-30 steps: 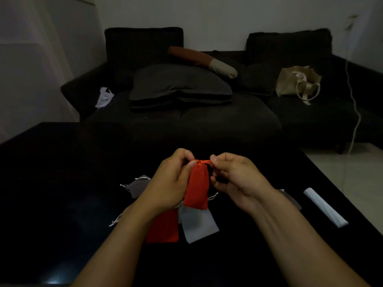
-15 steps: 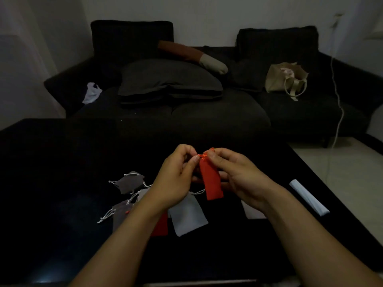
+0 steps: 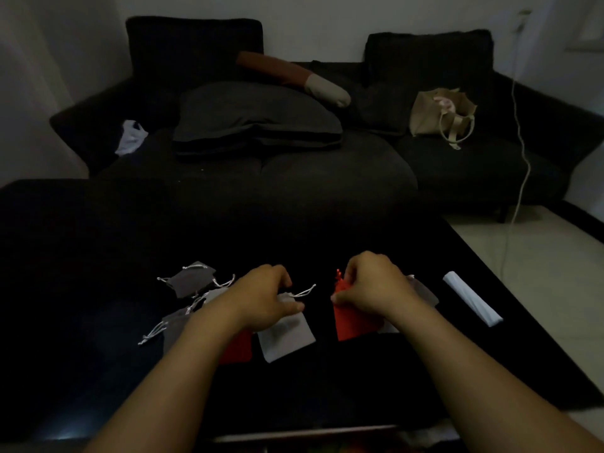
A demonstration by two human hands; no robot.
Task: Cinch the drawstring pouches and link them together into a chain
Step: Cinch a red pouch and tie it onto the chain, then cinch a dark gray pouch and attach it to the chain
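The hands are coming apart and down: the right hand (image 3: 372, 282) is setting the red pouch (image 3: 354, 323) on the table, the left hand (image 3: 264, 299) is reaching onto a white pouch (image 3: 287, 335).

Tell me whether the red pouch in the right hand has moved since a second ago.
Yes. The red pouch went down onto the black table, right of the white pouch.

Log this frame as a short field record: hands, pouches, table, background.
left hand: fingers curled on the top of the white pouch, which lies on the table
right hand: grips the red pouch near its cinched top
other pouches: dark grey pouch, second grey pouch, second red pouch partly under the left forearm
table: black, glossy
also on table: white roll at right
background: dark sofa, beige bag
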